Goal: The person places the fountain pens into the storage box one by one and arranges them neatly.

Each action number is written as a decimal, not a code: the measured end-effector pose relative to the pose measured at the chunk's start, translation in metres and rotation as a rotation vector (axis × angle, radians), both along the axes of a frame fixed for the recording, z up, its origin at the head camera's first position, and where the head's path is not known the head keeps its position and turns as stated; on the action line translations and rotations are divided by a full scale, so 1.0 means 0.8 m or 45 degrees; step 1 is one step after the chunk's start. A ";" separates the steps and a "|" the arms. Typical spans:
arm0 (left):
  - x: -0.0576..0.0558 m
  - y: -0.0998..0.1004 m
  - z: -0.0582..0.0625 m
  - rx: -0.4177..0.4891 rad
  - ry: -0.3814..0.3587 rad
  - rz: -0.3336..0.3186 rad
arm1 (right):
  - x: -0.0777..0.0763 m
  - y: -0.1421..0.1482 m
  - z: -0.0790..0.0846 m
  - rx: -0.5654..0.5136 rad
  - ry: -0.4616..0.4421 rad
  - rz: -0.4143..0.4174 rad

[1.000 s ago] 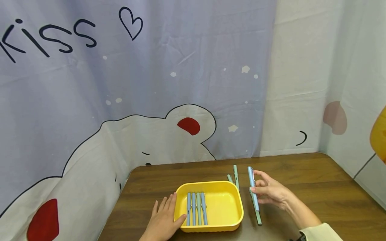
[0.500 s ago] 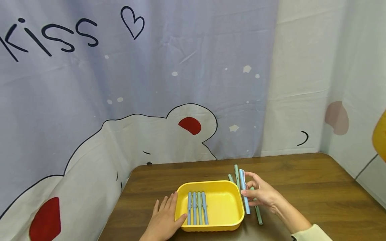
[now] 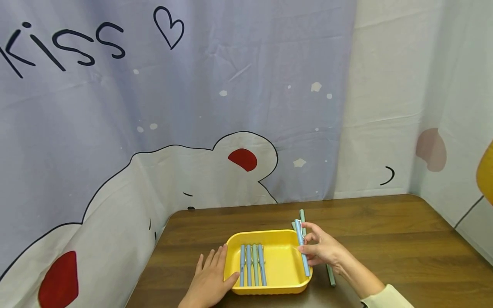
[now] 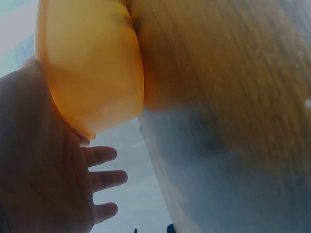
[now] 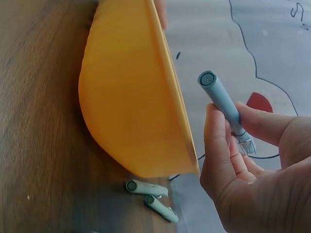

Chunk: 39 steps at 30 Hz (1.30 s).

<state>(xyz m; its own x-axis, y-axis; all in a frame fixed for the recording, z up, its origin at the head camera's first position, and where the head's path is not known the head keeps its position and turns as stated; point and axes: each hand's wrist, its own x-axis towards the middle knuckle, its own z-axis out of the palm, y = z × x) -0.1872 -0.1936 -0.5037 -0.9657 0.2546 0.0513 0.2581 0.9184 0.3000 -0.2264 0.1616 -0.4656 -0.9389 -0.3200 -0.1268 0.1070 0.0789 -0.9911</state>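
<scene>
My right hand [image 3: 321, 248] pinches a light blue pen [image 3: 302, 248] with a clip between thumb and fingers, over the right rim of a yellow tray [image 3: 285, 291]. In the right wrist view the same pen [image 5: 222, 102] slants above the tray's rim. My left hand [image 3: 209, 276] lies with spread, straight fingers against the tray's left side, its thumb over the rim. Inside the tray, at the left, several pens stand side by side: blue ones [image 3: 242, 265] and a green one [image 3: 255, 265]. The left wrist view has the left hand [image 4: 48, 160] along the tray's outer wall [image 4: 97, 63].
Two green pens [image 5: 146, 188] lie on the wooden table [image 3: 369, 222] behind the tray's right corner. Another green pen [image 3: 331, 276] lies right of the tray, partly hidden by my right hand. A printed curtain [image 3: 246, 85] hangs behind the table.
My right hand has carried the blue pen leftward, from above the green pen on the table to over the tray's right rim. The left hand has stayed at the tray.
</scene>
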 end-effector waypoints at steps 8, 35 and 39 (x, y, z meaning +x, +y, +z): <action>0.000 0.000 0.001 0.001 -0.009 -0.002 | 0.000 -0.013 0.001 0.009 0.000 0.017; -0.001 0.000 0.002 0.020 -0.031 0.003 | 0.002 -0.062 -0.002 0.000 -0.012 -0.002; -0.001 -0.001 0.001 0.021 -0.039 0.002 | 0.002 -0.067 -0.004 0.007 -0.014 0.003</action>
